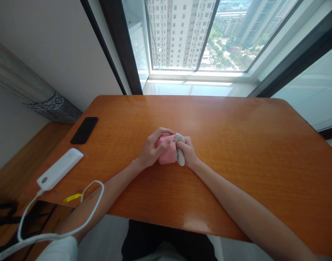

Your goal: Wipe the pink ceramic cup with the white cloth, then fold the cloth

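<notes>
A small pink box-like object (168, 155) is held just above or on the wooden table, in the middle of the head view. My left hand (152, 146) is closed round its left side, with the thumb across its front. In my right hand (189, 152) is a bunched white cloth (180, 159), gripped and pressed against the right side of the pink object. The fingers of the right hand are partly hidden behind the cloth. Whether the pink object rests on the table, I cannot tell.
On the left of the wooden table (236, 145) lie a black phone (84, 130) and a white power bank (59, 169). A white cable (96, 208) with a yellow tag (72, 198) loops over my left forearm. A window (182, 36) stands behind the table.
</notes>
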### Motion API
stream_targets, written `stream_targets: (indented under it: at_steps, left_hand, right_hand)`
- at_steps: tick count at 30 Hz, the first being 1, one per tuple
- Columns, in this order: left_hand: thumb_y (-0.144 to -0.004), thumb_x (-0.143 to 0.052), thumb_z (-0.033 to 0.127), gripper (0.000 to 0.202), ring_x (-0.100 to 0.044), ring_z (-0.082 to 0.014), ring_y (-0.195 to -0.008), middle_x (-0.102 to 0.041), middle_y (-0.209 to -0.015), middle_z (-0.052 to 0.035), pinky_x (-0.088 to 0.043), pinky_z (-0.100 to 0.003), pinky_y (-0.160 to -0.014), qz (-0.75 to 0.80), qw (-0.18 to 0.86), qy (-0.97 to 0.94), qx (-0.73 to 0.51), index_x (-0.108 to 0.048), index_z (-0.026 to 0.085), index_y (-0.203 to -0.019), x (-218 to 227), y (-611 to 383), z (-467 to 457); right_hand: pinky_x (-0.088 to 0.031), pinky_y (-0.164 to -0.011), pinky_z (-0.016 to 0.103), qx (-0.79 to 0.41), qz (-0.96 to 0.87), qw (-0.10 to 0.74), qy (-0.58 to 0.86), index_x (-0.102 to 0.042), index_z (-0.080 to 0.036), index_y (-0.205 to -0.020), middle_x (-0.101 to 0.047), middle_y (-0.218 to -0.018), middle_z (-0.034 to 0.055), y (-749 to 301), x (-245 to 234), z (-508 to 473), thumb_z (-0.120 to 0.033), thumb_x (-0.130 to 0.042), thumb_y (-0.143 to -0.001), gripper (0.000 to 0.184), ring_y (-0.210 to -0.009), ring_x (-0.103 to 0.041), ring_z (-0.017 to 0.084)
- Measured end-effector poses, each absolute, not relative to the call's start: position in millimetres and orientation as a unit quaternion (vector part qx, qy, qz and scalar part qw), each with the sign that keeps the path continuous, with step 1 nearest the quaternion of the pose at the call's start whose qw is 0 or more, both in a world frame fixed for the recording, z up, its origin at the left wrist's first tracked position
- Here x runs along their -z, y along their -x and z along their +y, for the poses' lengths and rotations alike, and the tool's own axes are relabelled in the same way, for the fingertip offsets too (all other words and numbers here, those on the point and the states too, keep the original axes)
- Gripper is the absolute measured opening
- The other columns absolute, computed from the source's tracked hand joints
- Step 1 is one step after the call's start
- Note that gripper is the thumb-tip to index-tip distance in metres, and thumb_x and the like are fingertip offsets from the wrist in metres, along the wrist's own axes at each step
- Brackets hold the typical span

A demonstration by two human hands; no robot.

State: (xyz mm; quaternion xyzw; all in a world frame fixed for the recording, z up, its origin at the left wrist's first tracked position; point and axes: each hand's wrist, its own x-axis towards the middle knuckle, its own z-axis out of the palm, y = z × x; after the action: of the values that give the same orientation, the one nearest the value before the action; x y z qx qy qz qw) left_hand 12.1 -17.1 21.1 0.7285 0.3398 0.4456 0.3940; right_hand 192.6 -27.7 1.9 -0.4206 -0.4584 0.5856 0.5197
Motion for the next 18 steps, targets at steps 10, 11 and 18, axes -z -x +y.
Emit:
stream_targets:
  at_steps: [10,11,18]
  left_hand:
    - [-0.113,-0.048,0.057,0.048,-0.064,-0.032,-0.139,-0.067,-0.148,-0.0159,-0.052,-0.052,-0.121,0.27,0.272,-0.773,-0.506,-0.065,0.022,-0.142,-4,-5,-17]
    - [-0.112,-0.05,0.057,0.05,-0.063,-0.0337,-0.141,-0.065,-0.15,-0.0176,-0.053,-0.055,-0.121,0.235,0.214,-0.802,-0.506,-0.064,0.022,-0.145,-1,-4,-17]
    - [-0.099,-0.068,0.032,0.046,-0.067,-0.0359,-0.134,-0.071,-0.141,-0.0163,-0.06,-0.059,-0.114,0.163,0.043,-0.864,-0.475,-0.064,0.024,-0.144,-2,-6,-16]
  right_hand:
    - [-0.029,-0.042,0.023,-0.592,-0.466,0.516,0.408,-0.059,-0.023,-0.051,-0.053,-0.045,-0.0042,-192,-2,-30,-0.031,-0.065,-0.071,0.023,-0.041,-0.039,0.009]
    - [-0.029,-0.042,0.023,-0.59,-0.466,0.518,0.408,-0.058,-0.023,-0.051,-0.052,-0.045,-0.0047,-192,-1,-29,-0.031,-0.065,-0.071,0.023,-0.042,-0.038,0.009]
    - [-0.027,-0.047,0.022,-0.572,-0.462,0.54,0.41,-0.049,-0.023,-0.05,-0.04,-0.048,-0.0073,-194,5,-23,-0.036,-0.069,-0.07,0.031,-0.049,-0.029,0.007]
